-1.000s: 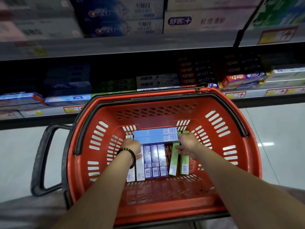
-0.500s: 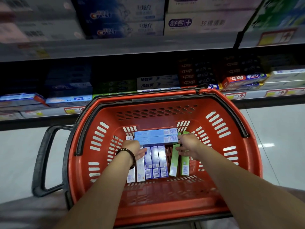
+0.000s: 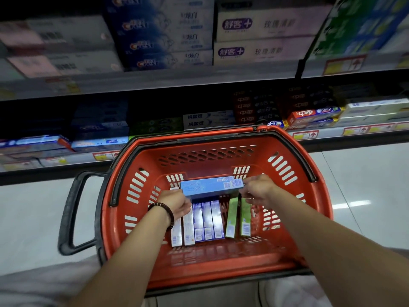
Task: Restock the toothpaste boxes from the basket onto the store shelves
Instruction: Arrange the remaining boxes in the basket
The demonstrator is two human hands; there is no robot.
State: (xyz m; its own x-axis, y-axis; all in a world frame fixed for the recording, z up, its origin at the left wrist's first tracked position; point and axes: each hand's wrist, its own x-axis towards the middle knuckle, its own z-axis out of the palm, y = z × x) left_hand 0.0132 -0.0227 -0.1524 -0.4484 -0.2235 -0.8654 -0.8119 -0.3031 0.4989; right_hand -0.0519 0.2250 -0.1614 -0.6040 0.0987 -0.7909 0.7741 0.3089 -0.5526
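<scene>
The long, flat, light-blue cardboard toothpaste box (image 3: 210,187) is held crosswise inside the red plastic basket (image 3: 285,247) with slotted walls, near its far wall, over the far ends of the other packs; whether it touches them cannot be told. Its upper face is pale blue with small white print, a square code and a barcode panel at its right end; its near side is a deeper blue; whether this is one pack or two stacked is unclear.

The left hand (image 3: 177,203), with a dark beaded bracelet (image 3: 163,210) at the wrist, has its fingers curled round the box's left end; the right hand (image 3: 257,190) pinches the right end, fingers bent over the top edge beside the barcode.

On the basket floor lies a row of packs running lengthwise, barcodes toward the camera: two white toothpaste boxes (image 3: 188,227) at the left, partly under the left wrist; three glossy blue-violet toothpaste boxes (image 3: 207,220) touching side by side in the middle; two pale green toothpaste boxes (image 3: 232,218) at the right, set slightly apart from the blue ones.

A black looped plastic handle (image 3: 70,209) juts from the basket's left side; beyond the basket a lower store shelf (image 3: 332,134) and an upper store shelf (image 3: 177,78) carry stacked toothpaste cartons.
</scene>
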